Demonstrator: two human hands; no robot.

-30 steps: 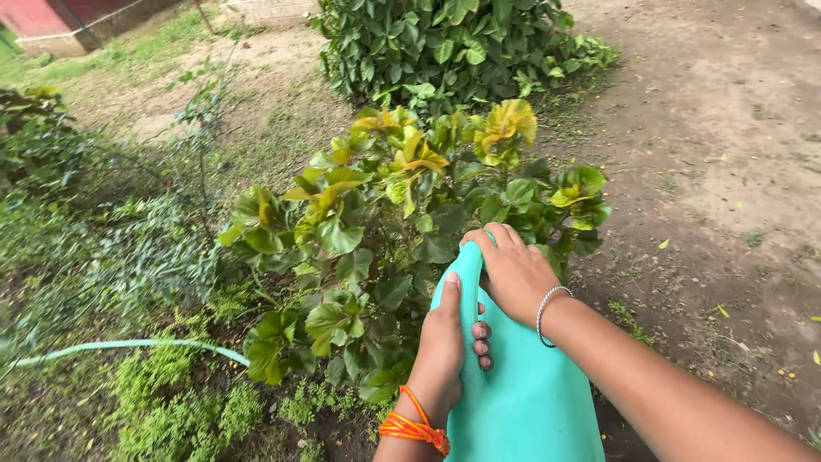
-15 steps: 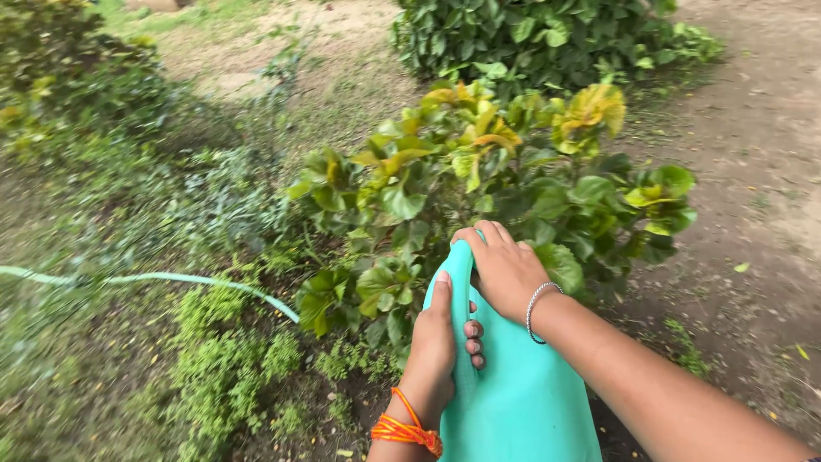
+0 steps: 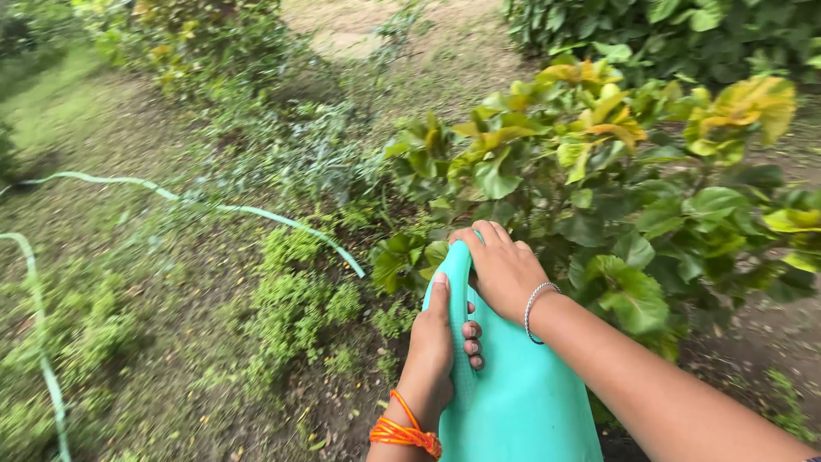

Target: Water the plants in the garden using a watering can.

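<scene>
1. The left hand (image 3: 434, 342) is wrapping around the narrow upper edge of a teal flexible hose-like sheet (image 3: 522, 402); its thumb is lying along the front and its fingertips (image 3: 472, 346) are curling round from the far side. The grip is closed on the teal material.
2. The right hand (image 3: 505, 269) is sitting over the very top of the same teal piece, fingers folding down over its tip. The grip is closed there too, just above the left hand and touching it.
3. The teal piece is rising from the bottom centre of the view and ending between the two hands, right in front of the shrub.
4. An orange thread band (image 3: 404, 432) is circling the left wrist; a silver beaded bracelet (image 3: 534, 310) is circling the right wrist.
5. A shrub with broad green and yellow leaves (image 3: 616, 162) is standing directly beyond the hands, filling the right half.
6. A thin pale green garden hose (image 3: 256, 214) is curving across the ground at left, running towards the shrub's base; another stretch (image 3: 38, 342) is looping down the far left edge.
7. Low green ground plants (image 3: 295, 299) are growing between the hose and the hands.
8. Bare soil (image 3: 753, 325) is showing at lower right beside the shrub.
9. No packages, labels or signs are showing.
</scene>
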